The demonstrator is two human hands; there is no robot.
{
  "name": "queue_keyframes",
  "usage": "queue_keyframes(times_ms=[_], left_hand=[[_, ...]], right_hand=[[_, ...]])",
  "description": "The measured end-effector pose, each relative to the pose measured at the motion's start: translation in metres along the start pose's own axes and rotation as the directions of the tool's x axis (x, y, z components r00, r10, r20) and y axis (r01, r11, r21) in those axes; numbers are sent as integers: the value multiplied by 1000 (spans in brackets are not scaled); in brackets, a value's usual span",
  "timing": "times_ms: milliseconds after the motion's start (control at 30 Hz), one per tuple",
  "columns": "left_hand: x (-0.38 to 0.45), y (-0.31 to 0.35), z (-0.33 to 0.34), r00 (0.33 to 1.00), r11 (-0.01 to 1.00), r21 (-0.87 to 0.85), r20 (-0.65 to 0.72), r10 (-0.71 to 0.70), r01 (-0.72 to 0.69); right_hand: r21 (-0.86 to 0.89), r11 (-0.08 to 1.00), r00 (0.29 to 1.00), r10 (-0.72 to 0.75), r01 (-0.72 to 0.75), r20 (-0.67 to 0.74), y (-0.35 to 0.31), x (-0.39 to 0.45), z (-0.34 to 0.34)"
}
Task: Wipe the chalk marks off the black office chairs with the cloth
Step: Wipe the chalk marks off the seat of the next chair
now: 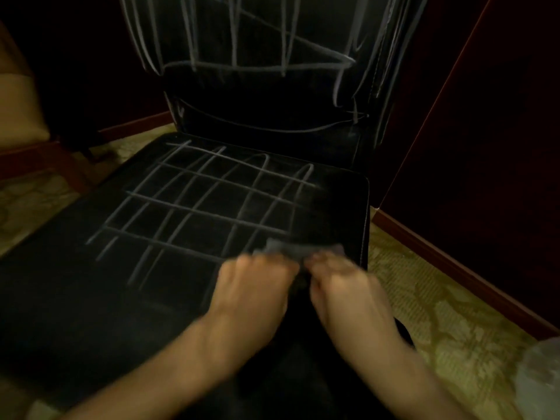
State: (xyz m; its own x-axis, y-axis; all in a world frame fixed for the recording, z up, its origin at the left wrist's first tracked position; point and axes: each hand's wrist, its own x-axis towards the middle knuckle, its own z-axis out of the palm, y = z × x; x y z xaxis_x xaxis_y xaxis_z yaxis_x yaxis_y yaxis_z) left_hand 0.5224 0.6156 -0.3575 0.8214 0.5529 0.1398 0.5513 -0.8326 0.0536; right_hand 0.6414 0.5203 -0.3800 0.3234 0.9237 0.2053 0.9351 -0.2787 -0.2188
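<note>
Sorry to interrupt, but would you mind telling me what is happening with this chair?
A person is holding a dark cloth with both hands, left hand and right hand, at the front right of a black chair's seat. The chalk grid on the seat and the scribbles on the backrest are largely still there.

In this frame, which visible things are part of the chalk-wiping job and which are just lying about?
Part of the job:
- black chair seat with a chalk grid
- chair backrest with chalk scribbles
- grey cloth, gripped by the left hand and right hand at the seat's front right

Lying about:
- patterned carpet
- wooden skirting
- pale chair at far left
- blurred plastic item, bottom right
</note>
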Motion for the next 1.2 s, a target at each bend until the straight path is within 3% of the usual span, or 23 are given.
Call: queue_keyframes(times_ms=[100,233,433,567,667,833,933,1033,1200], left_hand=[[53,-4,1,998,982,180,3,-64,62],[51,-3,-7,999,969,245,15,-31,26],[-90,1,-18,995,989,-126,45,86,-80],[-120,-1,-4,997,974,-216,-16,-74,69],[-78,-12,0,986,984,-56,-18,-169,167],[-54,-21,-5,963,959,89,-16,-268,268],[-106,-5,-10,964,965,5,-28,-263,264],[-157,10,-7,942,936,-188,-97,-320,299],[-140,-35,4,857,878,-200,-207,-472,435]], right_hand=[[-109,991,997,71,-72,-17,8,55,1],[-153,987,998,53,-55,-19,-1,50,-3],[62,987,989,-144,146,-37,-38,-64,-4],[98,965,970,-237,242,-57,-46,-69,2],[19,982,982,-187,186,40,-44,-21,4],[29,976,977,-215,214,18,-47,7,11],[120,951,950,-298,287,89,-47,-33,2],[166,889,898,-438,426,42,-56,-63,-2],[167,835,845,-535,524,23,-91,2,21]])
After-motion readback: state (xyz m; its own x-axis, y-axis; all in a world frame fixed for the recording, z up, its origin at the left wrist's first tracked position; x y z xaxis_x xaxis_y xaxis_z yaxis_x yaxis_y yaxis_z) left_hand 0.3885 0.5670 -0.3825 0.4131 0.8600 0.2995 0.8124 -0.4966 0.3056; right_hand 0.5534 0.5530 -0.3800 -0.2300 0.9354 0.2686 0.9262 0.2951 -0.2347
